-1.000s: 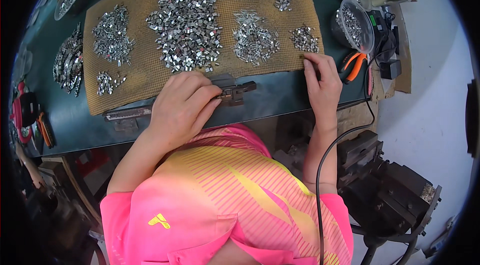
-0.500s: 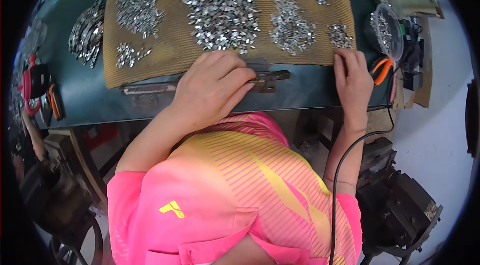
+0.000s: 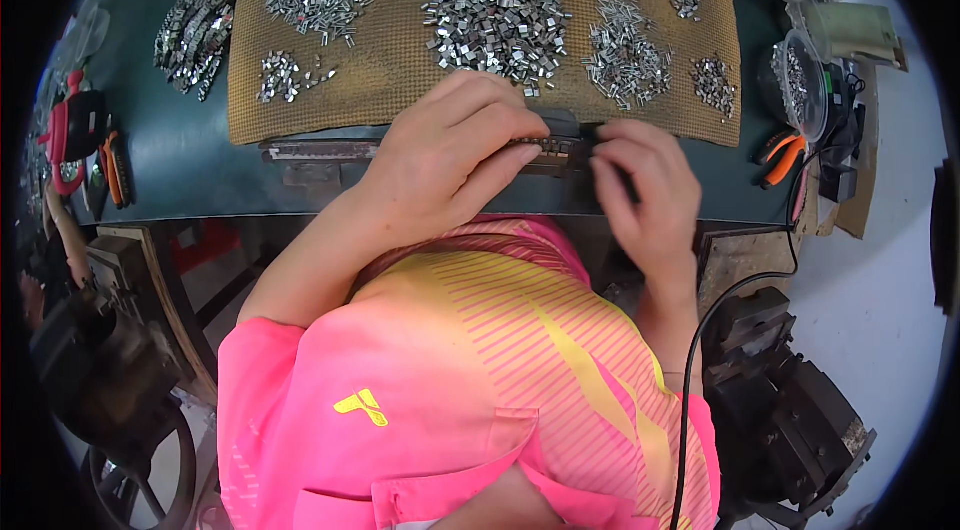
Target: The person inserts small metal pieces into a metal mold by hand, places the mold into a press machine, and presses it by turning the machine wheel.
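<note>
The left hand (image 3: 445, 165) stays curled over the long metal jig (image 3: 420, 148) at the near edge of the mesh mat (image 3: 400, 80), fingers pressed down on it. The right hand (image 3: 645, 190) has come in from the mat's right end and now pinches the jig's right end, so both hands work the same piece.

A long, narrow dark metal rail fixture (image 3: 420, 152) lies flat along the bench edge; its middle is covered under the left hand (image 3: 450, 165); its right end sits against the right hand (image 3: 645, 190) fingertips.
</note>
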The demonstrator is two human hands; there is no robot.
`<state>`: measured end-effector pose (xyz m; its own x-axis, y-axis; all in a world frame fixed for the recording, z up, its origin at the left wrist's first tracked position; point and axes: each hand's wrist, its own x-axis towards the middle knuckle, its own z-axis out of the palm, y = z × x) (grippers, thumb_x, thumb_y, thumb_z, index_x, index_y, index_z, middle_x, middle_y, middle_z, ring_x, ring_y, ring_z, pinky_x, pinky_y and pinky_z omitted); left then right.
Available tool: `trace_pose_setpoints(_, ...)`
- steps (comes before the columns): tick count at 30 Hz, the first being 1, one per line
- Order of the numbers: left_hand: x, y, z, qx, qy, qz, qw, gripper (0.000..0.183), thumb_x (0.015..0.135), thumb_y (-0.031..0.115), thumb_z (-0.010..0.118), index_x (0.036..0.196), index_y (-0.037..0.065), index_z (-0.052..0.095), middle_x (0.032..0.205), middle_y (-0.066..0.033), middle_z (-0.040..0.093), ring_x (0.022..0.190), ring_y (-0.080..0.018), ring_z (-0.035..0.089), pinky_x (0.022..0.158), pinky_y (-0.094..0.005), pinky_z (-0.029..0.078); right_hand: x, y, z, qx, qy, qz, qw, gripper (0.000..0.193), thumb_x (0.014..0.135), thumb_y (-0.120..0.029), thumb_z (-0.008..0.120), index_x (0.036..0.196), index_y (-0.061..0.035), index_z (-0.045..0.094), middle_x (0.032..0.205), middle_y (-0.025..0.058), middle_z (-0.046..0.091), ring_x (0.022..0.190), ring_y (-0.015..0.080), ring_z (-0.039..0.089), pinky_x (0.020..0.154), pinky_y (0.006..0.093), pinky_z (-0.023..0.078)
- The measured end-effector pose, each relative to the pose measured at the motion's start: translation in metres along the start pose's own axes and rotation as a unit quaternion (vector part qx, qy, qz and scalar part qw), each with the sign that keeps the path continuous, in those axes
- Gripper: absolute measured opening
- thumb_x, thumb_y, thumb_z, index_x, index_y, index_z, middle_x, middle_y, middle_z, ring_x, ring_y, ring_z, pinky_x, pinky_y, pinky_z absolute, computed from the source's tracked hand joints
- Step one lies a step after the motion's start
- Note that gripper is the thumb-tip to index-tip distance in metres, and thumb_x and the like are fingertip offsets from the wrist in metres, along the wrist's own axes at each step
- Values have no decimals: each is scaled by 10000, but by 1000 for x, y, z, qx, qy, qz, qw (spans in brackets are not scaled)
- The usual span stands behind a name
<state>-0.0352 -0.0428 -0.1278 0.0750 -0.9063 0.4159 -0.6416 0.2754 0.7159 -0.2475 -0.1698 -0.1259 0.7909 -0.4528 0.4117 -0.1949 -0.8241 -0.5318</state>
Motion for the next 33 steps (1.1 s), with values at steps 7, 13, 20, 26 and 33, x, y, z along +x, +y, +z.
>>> trace_pose_setpoints(7,-6,2,-19,18,50,18,998,168,842,47,754,997,25,693,969,-107,658,950,-316,652,810,-408,535,8,-14,29,3,-11,-47,999,172,801,-61,772,956,-65,699,1052,74,694,1023,304,671,936,452,523)
trace_pose_setpoints(13,-14,-1,-19,18,48,10,999,158,847,57,751,991,32,692,963,-103,657,945,-314,649,805,-407,534,10,-18,27,-21,-34,-38,999,163,818,-60,759,969,-57,699,1059,71,699,1046,293,674,970,461,515)
trace_pose_setpoints(20,-13,-2,-6,44,-32,-18,998,195,843,68,753,1026,46,688,972,-102,643,979,-319,632,829,-419,523,8,-14,20,42,-46,4,998,163,854,-28,736,1008,-39,685,1064,109,722,1053,322,694,975,459,527)
trace_pose_setpoints(26,-7,5,11,137,-16,-3,990,276,822,159,785,1052,79,656,960,-73,575,946,-289,578,802,-403,491,1,-12,19,11,-6,36,999,182,851,9,730,1020,-38,682,1051,113,725,992,314,702,884,399,545)
trace_pose_setpoints(33,-9,2,13,161,-3,-2,987,322,803,192,798,1069,91,647,956,-72,552,949,-288,562,789,-397,464,4,-13,21,23,-1,29,999,166,857,10,724,1013,-31,683,1051,115,726,969,311,703,855,390,544)
